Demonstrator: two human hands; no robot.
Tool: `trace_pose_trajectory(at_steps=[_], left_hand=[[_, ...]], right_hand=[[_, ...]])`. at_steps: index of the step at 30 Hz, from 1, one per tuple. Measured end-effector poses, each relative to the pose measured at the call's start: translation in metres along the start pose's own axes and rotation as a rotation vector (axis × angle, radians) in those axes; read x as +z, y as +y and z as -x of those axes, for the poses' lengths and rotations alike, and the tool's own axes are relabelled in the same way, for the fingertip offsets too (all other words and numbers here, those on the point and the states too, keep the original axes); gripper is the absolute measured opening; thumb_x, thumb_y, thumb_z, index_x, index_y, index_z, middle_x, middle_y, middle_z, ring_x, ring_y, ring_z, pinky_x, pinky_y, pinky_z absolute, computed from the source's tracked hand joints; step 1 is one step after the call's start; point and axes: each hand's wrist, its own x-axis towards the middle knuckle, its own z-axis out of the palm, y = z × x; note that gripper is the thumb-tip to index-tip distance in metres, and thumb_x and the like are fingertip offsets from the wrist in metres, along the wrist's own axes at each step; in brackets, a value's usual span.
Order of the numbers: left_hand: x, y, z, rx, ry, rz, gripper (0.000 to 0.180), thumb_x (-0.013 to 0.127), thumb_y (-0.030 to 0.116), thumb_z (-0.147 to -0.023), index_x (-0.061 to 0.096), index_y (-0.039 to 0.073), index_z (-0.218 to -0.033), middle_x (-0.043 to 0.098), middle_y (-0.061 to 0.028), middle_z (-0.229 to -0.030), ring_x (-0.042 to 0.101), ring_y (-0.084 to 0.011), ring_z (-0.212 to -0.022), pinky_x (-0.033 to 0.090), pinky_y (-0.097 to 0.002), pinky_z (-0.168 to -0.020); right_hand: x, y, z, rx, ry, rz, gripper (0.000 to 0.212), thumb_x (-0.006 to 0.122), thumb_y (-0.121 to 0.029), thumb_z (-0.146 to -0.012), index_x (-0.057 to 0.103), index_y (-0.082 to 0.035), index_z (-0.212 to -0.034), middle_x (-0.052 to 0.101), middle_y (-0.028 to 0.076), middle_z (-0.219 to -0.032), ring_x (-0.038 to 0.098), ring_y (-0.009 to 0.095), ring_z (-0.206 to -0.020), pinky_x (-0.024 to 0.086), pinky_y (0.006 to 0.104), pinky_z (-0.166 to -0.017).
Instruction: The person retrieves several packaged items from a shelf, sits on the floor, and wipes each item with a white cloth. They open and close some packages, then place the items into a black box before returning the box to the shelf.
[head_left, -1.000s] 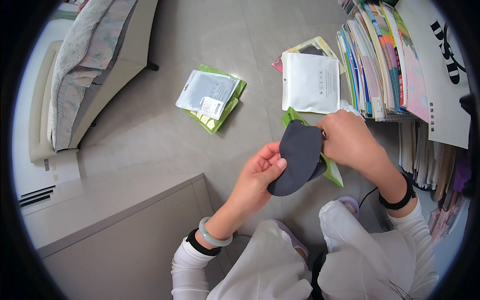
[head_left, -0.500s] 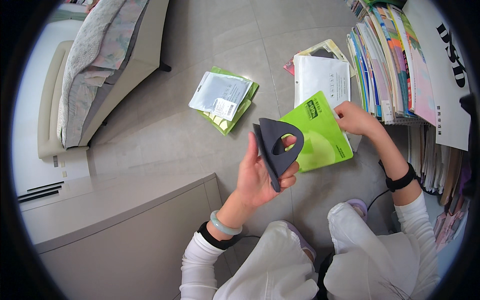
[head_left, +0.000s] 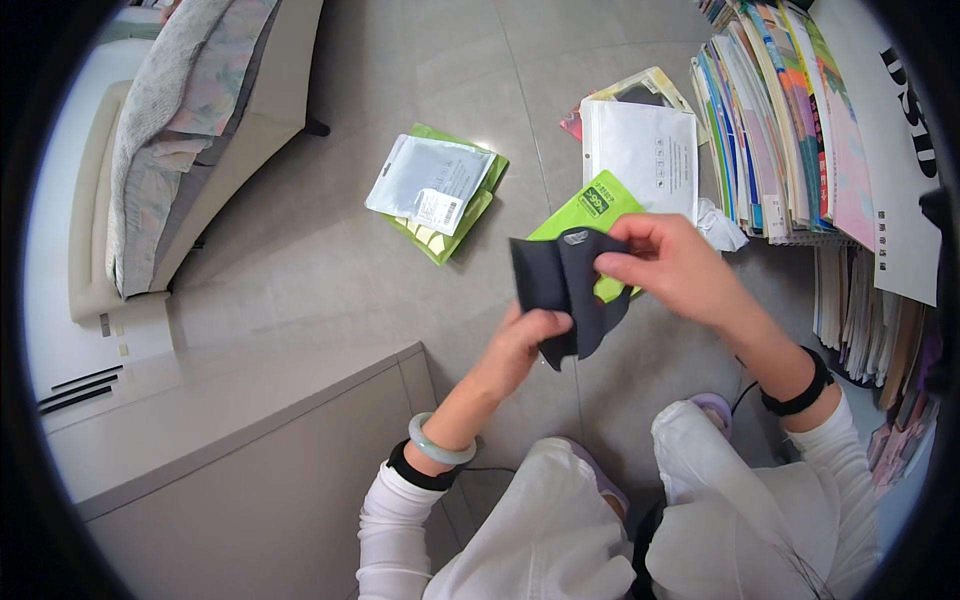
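Note:
A dark grey face mask (head_left: 582,290) with an ear-loop opening is spread between my two hands. My left hand (head_left: 512,348) is closed on its lower left part, thumb on top. My right hand (head_left: 678,262) pinches its right edge near the loop between thumb and fingers. Behind the mask is a bright green flat pouch (head_left: 582,208), partly covered by it. Green also shows through the loop opening. Whether my left fingers also hold the pouch is hidden.
A white pouch (head_left: 640,150) lies on the floor over other packs (head_left: 690,105), near crumpled white wrapping (head_left: 720,227). Further left, a silvery pouch (head_left: 430,178) rests on green ones (head_left: 435,242). Books (head_left: 760,130) stand at right, a bed (head_left: 245,160) far left, a grey cabinet (head_left: 250,410) near left.
My right hand has moved left from the green pouch's edge to grip the mask. The mask has turned and opened out between both hands. The pouch now sits further behind it.

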Motion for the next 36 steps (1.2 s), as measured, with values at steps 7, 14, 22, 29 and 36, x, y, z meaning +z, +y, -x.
trace_pose_trajectory(at_steps=[7,14,22,29,36], left_hand=[[-0.019,0.014,-0.014,0.216,0.193,0.038,0.027,0.06,0.023,-0.1,0.064,0.001,-0.116,0.07,-0.0049,-0.108,0.067,-0.0091,-0.091,0.055,-0.0259,-0.078],[-0.031,0.011,-0.022,0.164,0.249,-0.023,0.027,0.059,0.023,-0.1,0.064,0.001,-0.114,0.071,-0.0045,-0.103,0.068,-0.0091,-0.083,0.056,-0.0242,-0.072],[-0.01,0.001,-0.031,0.3,0.28,-0.243,0.03,0.054,0.019,-0.102,0.061,-0.001,-0.123,0.07,-0.0033,-0.106,0.067,-0.0081,-0.086,0.056,-0.0253,-0.075],[0.026,-0.033,-0.051,0.35,0.163,-1.112,0.042,0.055,0.003,-0.092,0.052,-0.002,-0.133,0.067,-0.025,-0.104,0.068,-0.0383,-0.085,0.053,-0.0449,-0.072],[0.033,-0.046,-0.101,0.463,-0.085,-1.07,0.05,0.055,0.003,-0.09,0.047,0.008,-0.139,0.069,-0.0193,-0.096,0.066,-0.0395,-0.089,0.051,-0.0461,-0.077]], right_hand=[[-0.031,-0.006,0.006,-0.009,0.078,-0.234,0.017,0.066,-0.018,-0.094,0.065,-0.002,-0.1,0.072,0.007,-0.088,0.063,0.007,-0.075,0.047,0.0208,-0.07],[-0.041,-0.003,0.004,0.045,0.152,-0.084,0.018,0.068,-0.017,-0.093,0.065,0.0,-0.099,0.072,0.007,-0.081,0.065,0.008,-0.075,0.048,0.021,-0.07],[-0.021,0.026,-0.011,0.015,0.16,-0.235,0.024,0.06,-0.022,-0.098,0.063,0.001,-0.102,0.071,0.009,-0.093,0.065,0.01,-0.081,0.051,0.0229,-0.075],[-0.004,0.068,-0.016,0.162,0.2,-0.197,0.033,0.067,-0.029,-0.093,0.063,0.004,-0.096,0.069,0.005,-0.087,0.063,0.008,-0.079,0.05,0.0245,-0.069],[-0.06,0.098,0.003,0.115,0.483,-0.37,0.021,0.063,-0.013,-0.089,0.066,0.002,-0.104,0.069,0.005,-0.095,0.062,0.009,-0.079,0.049,0.0227,-0.073]])
